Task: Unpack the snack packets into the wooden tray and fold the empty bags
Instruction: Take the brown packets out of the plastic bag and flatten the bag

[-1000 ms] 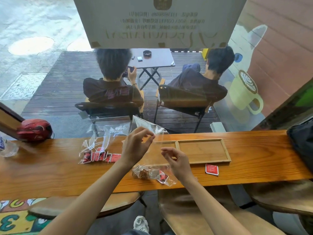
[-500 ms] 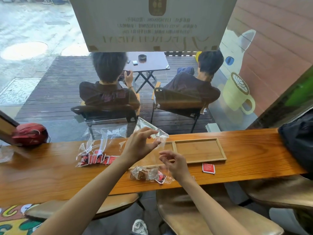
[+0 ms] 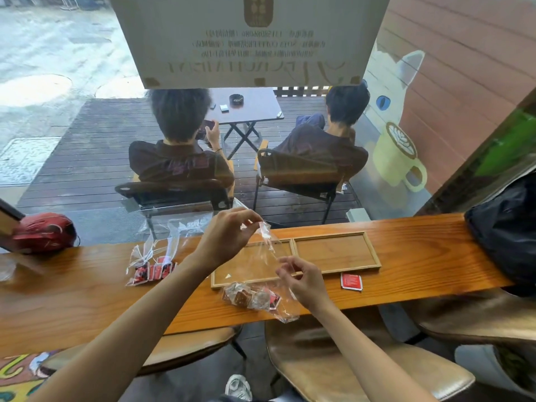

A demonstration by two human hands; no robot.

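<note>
Clear plastic bag (image 3: 262, 258) held up over the wooden tray's (image 3: 336, 253) left compartment: left hand (image 3: 229, 237) pinches its top corner, right hand (image 3: 304, 281) pinches the lower edge; both grips pressed together on the film. Snack packets (image 3: 251, 297) lie in a loose pile at the counter's (image 3: 420, 253) near edge, just beside the tray. One red packet (image 3: 351, 281) lies alone right of it. Second bag with red packets (image 3: 150, 265) sits left. Red helmet (image 3: 43, 233) far left. Window sign (image 3: 249, 39) text mirrored, unreadable.
</note>
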